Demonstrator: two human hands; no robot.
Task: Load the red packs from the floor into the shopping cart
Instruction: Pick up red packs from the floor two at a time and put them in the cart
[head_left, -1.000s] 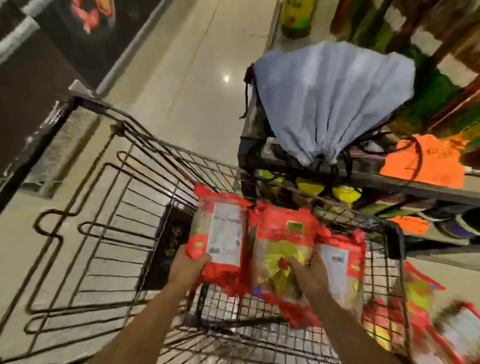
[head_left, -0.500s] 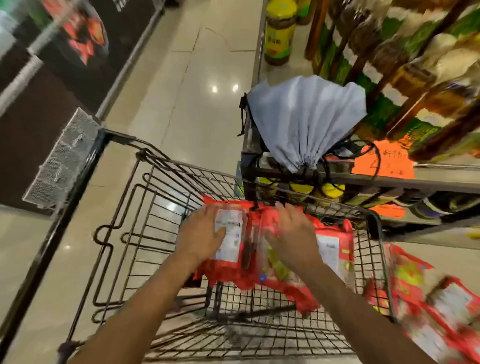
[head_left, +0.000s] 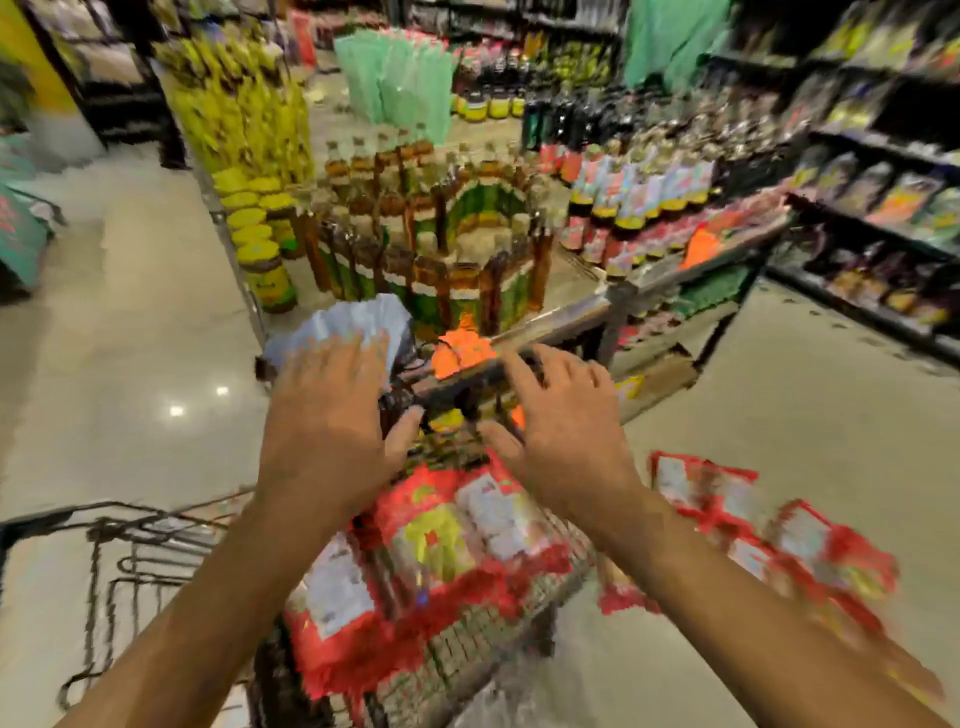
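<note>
Above red packs (head_left: 447, 561), left hand (head_left: 332, 421), right hand (head_left: 566, 431) splayed

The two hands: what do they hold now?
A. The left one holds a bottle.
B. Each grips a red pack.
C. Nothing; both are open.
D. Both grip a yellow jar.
C: the left hand and the right hand show spread fingers with nothing in them, above the red packs lying in the shopping cart.
</note>
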